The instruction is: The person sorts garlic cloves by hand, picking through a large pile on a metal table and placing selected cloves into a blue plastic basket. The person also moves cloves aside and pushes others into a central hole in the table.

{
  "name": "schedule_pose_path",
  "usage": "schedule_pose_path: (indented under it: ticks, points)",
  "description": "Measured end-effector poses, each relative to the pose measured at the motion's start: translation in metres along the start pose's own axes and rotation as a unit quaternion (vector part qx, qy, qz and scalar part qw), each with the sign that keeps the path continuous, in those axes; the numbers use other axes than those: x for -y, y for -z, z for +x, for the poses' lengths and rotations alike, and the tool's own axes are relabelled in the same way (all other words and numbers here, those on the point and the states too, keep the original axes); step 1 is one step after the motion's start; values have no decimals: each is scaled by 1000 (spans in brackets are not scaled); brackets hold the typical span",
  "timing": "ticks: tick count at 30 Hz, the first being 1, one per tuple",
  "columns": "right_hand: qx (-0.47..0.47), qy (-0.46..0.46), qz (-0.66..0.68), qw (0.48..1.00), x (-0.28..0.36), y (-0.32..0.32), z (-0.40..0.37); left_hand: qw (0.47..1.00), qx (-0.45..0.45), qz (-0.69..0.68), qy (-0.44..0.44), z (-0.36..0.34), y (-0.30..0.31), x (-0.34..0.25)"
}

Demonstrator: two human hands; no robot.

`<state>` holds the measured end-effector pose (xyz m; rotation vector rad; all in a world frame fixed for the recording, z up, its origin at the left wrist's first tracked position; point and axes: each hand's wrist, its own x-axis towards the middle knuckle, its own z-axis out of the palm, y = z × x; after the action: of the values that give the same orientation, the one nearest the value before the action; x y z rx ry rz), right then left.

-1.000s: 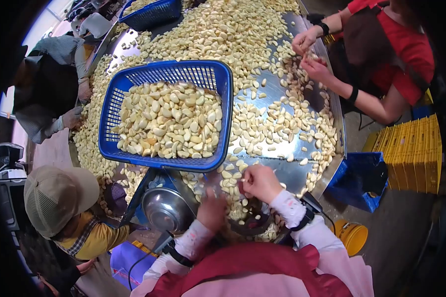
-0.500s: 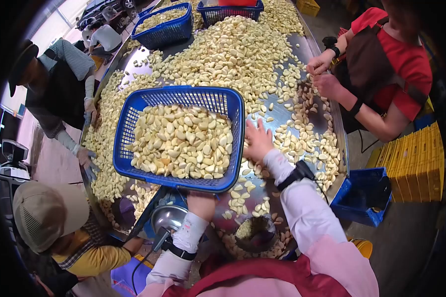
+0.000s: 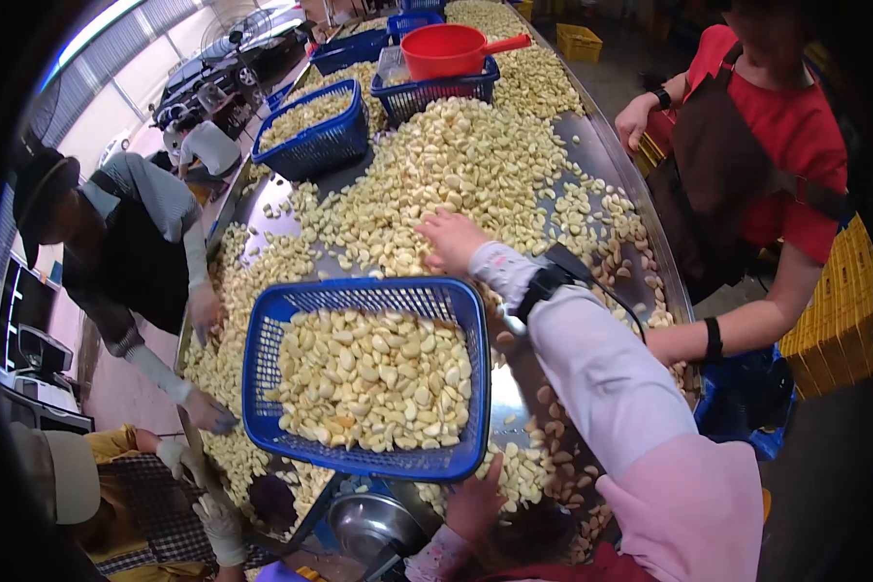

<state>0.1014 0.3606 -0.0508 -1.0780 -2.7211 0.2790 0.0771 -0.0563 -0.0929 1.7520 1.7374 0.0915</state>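
A blue plastic basket (image 3: 480, 378) of peeled garlic cloves (image 3: 373, 373) stands tilted slightly near the table's front. My right hand (image 3: 453, 242) reaches past the basket's far right corner, fingers spread, over the edge of the big garlic heap (image 3: 456, 145). Beside the basket's near right corner is my left hand (image 3: 477, 502), partly hidden; a finger points up along the rim, and whether it grips the basket is unclear. A metal bowl (image 3: 373, 524) sits below the basket.
Two blue baskets (image 3: 315, 145) (image 3: 436, 95) stand farther back, one under a red scoop (image 3: 446, 50). Co-workers' gloved hands (image 3: 208, 412) are at the left edge. A person in red (image 3: 795, 116) stands right, beside yellow crates (image 3: 834, 310).
My right hand has moved forward and left onto the heap. The basket appears lower in view, and my left hand has shifted right along its near side. The person in red has lowered an arm.
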Motion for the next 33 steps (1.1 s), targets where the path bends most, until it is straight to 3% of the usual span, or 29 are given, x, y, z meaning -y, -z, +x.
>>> schedule_pose_path:
  ticks: [2, 4, 5, 8, 9, 12, 14, 15, 16, 17, 18, 19, 20, 22, 25, 28, 31, 33]
  points:
    - [52, 16, -29, 998, 9, -12, 39, 999, -20, 41, -18, 0, -4, 6]
    - [179, 7, -106, 978, 18, -13, 46, 995, -51, 33, -75, 3, -8, 16]
    - [181, -4, -146, 973, 23, -18, 40, 990, -100, 26, -96, 4, -12, 20]
    - [199, -23, -69, 977, 14, -34, 13, 996, -79, -3, -50, 2, -20, 20]
    - [222, -45, -55, 972, 7, -36, -6, 990, -86, -96, -54, 4, -29, 27]
    - [281, -109, 8, 953, 11, -6, -80, 993, -63, -82, -59, 4, -23, 30]
    - [366, -8, 121, 923, -17, -31, -101, 996, -39, -60, -59, 2, -14, 22]
    - [309, 69, 202, 927, -23, -18, -89, 995, -64, -34, -74, 2, -5, 15]
    - [275, 38, 148, 949, -35, 2, -77, 992, -88, -6, -89, 3, 6, 6]
    - [208, -30, 73, 975, -35, 26, -60, 997, -53, 12, -47, 1, 10, -5]
    - [120, -109, 12, 987, -41, 28, -50, 984, -138, 60, -92, 7, 24, -19]
    - [64, -186, 0, 980, -49, 21, -43, 987, -127, 67, -69, 13, 22, -28]
    - [74, -190, 5, 979, -44, 7, -49, 990, -114, 72, -46, 19, 15, -34]
    - [148, -195, -53, 968, -21, -16, -71, 984, -129, 60, -103, 42, 16, -41]
    - [213, -97, -19, 972, 14, -19, -147, 980, -109, 99, -137, 50, 11, -39]
    - [154, -49, -33, 986, 18, -10, -229, 992, -37, 73, -96, 30, 7, -23]
    - [127, -113, -37, 985, 18, 10, -273, 989, -84, 76, -98, 7, -6, 3]
    - [-18, -155, -82, 984, 30, 23, -285, 989, -87, 76, -97, -1, -10, 6]
